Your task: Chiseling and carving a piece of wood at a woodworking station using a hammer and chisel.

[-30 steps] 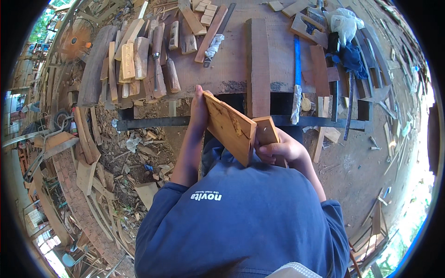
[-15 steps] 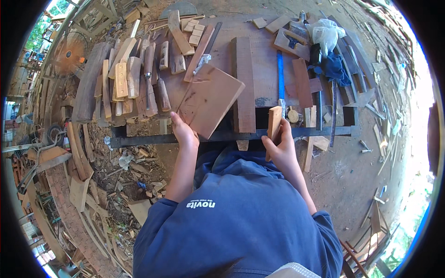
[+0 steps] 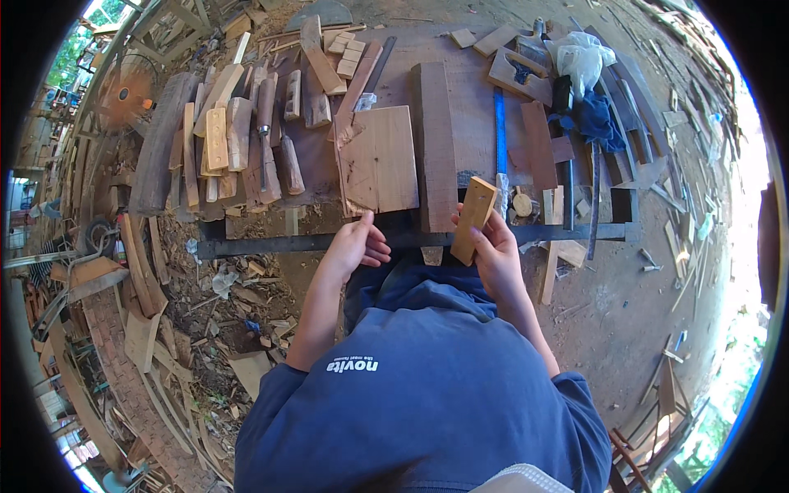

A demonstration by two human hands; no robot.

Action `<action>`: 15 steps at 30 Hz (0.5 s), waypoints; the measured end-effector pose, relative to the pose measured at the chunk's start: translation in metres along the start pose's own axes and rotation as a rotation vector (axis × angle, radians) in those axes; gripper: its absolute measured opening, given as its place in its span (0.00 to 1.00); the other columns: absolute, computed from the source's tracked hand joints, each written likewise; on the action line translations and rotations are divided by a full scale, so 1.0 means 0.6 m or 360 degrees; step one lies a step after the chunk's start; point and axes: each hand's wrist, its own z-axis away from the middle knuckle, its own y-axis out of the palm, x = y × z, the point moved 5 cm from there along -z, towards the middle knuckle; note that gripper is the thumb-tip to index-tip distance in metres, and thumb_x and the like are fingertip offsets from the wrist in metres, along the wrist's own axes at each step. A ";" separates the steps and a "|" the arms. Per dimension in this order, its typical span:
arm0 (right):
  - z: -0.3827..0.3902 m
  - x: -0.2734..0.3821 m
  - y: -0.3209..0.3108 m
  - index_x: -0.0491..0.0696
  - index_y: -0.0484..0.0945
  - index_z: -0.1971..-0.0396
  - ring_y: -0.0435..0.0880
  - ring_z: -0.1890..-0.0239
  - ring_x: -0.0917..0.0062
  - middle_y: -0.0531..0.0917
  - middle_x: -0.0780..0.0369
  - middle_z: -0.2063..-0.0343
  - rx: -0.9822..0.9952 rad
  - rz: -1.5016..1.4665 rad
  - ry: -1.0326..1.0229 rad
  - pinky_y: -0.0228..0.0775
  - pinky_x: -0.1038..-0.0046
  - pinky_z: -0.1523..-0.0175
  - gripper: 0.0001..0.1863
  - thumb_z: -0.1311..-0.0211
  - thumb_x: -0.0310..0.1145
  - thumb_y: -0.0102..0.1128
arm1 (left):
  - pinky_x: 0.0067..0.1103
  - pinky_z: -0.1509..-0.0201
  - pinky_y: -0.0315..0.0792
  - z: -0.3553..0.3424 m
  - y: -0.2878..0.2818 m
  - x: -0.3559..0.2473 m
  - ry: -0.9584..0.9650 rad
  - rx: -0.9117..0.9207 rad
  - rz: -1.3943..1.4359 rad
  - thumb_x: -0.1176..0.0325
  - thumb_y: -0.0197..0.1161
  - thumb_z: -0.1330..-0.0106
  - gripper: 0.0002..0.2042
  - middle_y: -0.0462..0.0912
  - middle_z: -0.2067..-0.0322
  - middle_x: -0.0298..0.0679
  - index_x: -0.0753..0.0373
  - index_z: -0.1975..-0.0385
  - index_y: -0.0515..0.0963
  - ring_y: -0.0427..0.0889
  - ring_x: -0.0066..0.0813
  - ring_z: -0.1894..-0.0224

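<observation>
One narrow wooden block (image 3: 475,215) was pinched in right grip (image 3: 498,256); left grip (image 3: 353,246) loosely spread at edge of squarish board (image 3: 380,164) on bench (image 3: 473,123).

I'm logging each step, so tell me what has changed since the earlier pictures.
The square board went forward from the body onto the bench; the left hand seems to have let go, close to its near edge. The right hand still grips the small block, turned broad side up again. The thick beam stayed put.
</observation>
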 end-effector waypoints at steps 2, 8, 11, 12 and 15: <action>-0.001 0.004 0.004 0.42 0.62 0.37 0.73 0.40 0.71 0.73 0.57 0.42 0.0052 0.0114 -0.0037 0.65 0.67 0.37 0.22 0.29 0.26 0.48 | 0.23 0.63 0.79 0.012 0.031 -0.008 0.0086 0.0229 -0.0103 0.45 0.47 0.27 0.23 0.83 0.66 0.43 0.64 0.60 0.73 0.85 0.30 0.64; 0.003 -0.012 0.027 0.43 0.55 0.34 0.70 0.37 0.72 0.67 0.58 0.36 0.0135 -0.0315 0.0017 0.60 0.68 0.33 0.25 0.28 0.27 0.46 | 0.18 0.53 0.72 0.027 0.170 -0.044 0.0630 0.0515 0.0104 0.60 0.60 0.30 0.16 0.77 0.60 0.37 0.65 0.53 0.70 0.76 0.19 0.58; 0.003 -0.034 0.016 0.43 0.58 0.35 0.72 0.40 0.72 0.68 0.58 0.37 0.0079 -0.0228 -0.0035 0.61 0.70 0.34 0.23 0.28 0.28 0.47 | 0.17 0.56 0.73 0.021 0.188 -0.046 0.0611 0.0415 -0.0149 0.61 0.60 0.30 0.15 0.78 0.64 0.35 0.65 0.52 0.70 0.77 0.18 0.61; -0.001 -0.036 0.007 0.42 0.60 0.37 0.73 0.41 0.72 0.70 0.58 0.39 0.0052 -0.0021 -0.0071 0.62 0.70 0.36 0.21 0.28 0.29 0.47 | 0.17 0.56 0.73 0.020 0.191 -0.045 0.0611 0.0431 -0.0153 0.61 0.60 0.30 0.15 0.78 0.64 0.35 0.65 0.52 0.70 0.77 0.18 0.61; -0.005 -0.035 -0.015 0.41 0.66 0.42 0.74 0.44 0.69 0.75 0.56 0.45 -0.0113 0.0306 -0.0182 0.64 0.70 0.39 0.19 0.30 0.30 0.53 | 0.17 0.60 0.75 0.015 0.190 -0.029 0.0470 0.0531 0.0089 0.62 0.57 0.29 0.14 0.79 0.66 0.35 0.66 0.53 0.70 0.78 0.17 0.65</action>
